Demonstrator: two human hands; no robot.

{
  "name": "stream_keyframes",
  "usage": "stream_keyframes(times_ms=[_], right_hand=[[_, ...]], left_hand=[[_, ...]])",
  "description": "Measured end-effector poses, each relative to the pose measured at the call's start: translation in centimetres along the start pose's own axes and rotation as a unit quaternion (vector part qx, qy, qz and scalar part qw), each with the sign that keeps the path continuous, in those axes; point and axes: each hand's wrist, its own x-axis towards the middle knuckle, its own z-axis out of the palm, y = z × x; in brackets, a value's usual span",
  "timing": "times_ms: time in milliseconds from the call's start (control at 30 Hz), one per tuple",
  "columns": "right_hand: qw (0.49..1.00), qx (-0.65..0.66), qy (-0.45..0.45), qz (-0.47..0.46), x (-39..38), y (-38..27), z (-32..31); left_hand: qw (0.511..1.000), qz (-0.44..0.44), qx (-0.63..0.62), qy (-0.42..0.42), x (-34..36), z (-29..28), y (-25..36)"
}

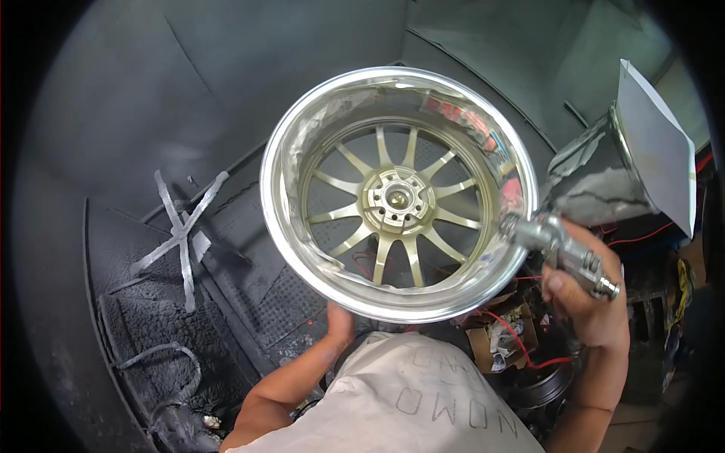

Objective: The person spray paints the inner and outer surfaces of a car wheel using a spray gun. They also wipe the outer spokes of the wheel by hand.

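A large wheel rim [400, 298] with a polished silver lip and pale gold spokes fills the centre. My left hand [340, 323] touches it from below at the lower left; its fingers are hidden behind the rim. My right hand [585, 302] is closed round a metal spray gun [555, 245], whose nozzle points left, over or beside the rim's right edge. A dark, smeared metal cup [596, 174] rises above the gun, with a pale flat sheet [653, 143] at its top.
Grey booth walls [121, 98] surround the wheel. A crossed, paint-coated stand [180, 240] is at the left, above a crusted mat [158, 325] and a bent hose [192, 359]. At lower right are a cardboard box [483, 351], red cords [540, 365] and a dark round rim [551, 392].
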Motion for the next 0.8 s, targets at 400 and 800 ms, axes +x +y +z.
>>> stream_keyframes(times_ms=[400, 800], right_hand=[[0.996, -0.033, -0.035, 0.074, -1.0, -3.2, -1.6], [0.994, -0.082, -0.028, 0.071, 1.0, -2.6, -3.0]], left_hand=[[0.952, -0.131, 0.228, -0.156, -1.0, -0.5, 4.7], [0.999, -0.025, 0.031, 0.005, 6.4, -2.8, 11.3]])
